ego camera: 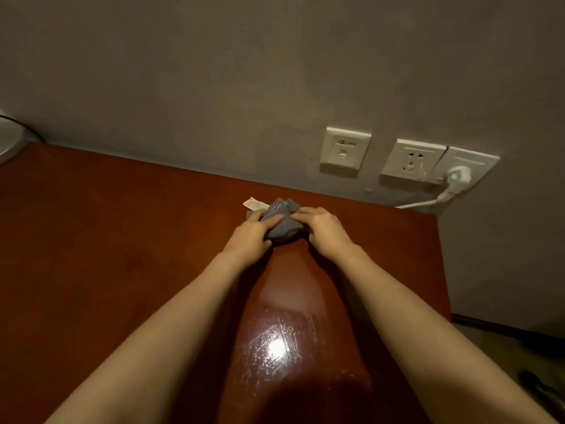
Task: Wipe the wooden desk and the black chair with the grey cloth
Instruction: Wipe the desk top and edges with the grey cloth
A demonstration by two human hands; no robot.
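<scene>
Single wide-angle head cam. Looks forward and down across the wooden desk [107, 240] toward the wall [214, 71], close in.

Paper slip [255, 204]: we see faint reddish print on it, too small and blurred for us to read; it lies on the wooden desk [122, 224], just beside the grey cloth [279, 223]
Left wall plate [345, 152]: we make out a small dark mark above its port; its shape stays illegible to us
Legible words, brands, numbers: we can read none anywhere
</scene>
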